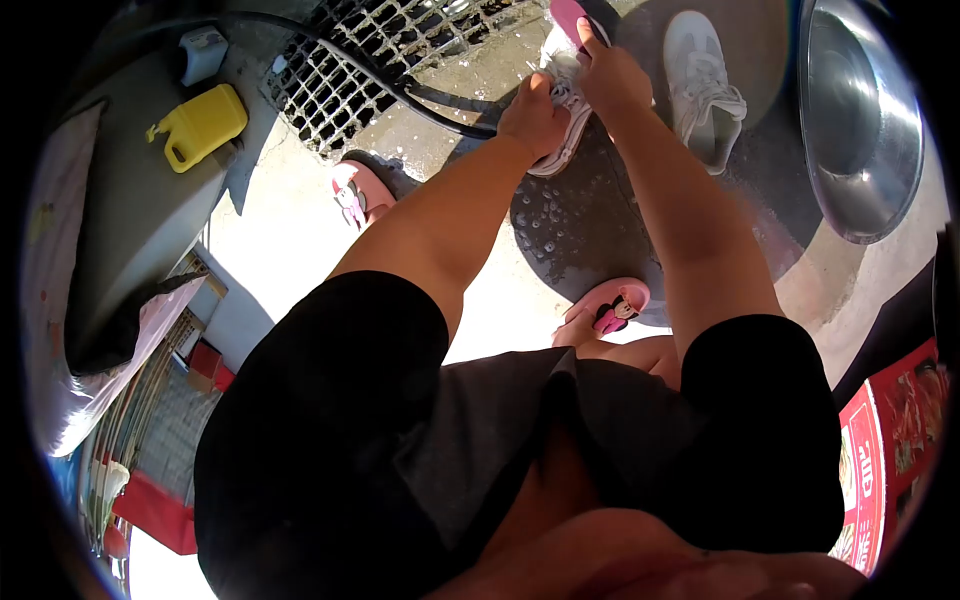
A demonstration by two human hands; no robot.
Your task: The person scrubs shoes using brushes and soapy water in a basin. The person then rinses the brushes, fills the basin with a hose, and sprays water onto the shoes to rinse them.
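Note:
My left hand (535, 118) is closed on the side and laces of a white shoe (572, 140), which is tilted over the wet ground. At the shoe's toe end, my right hand (612, 75) grips a pink and dark flat object (578, 18), probably a brush, cut by the top edge of the view. That object touches or overlaps the shoe; its underside is hidden. To the right of my hands, a second white shoe (695, 65) lies on the wet floor with its opening toward me.
A metal basin (862, 130) stands at the right. A black hose (385, 85) crosses a floor grate (335, 95) at the upper left. Beyond it is a yellow jug (207, 125). My feet wear pink slippers (620, 298).

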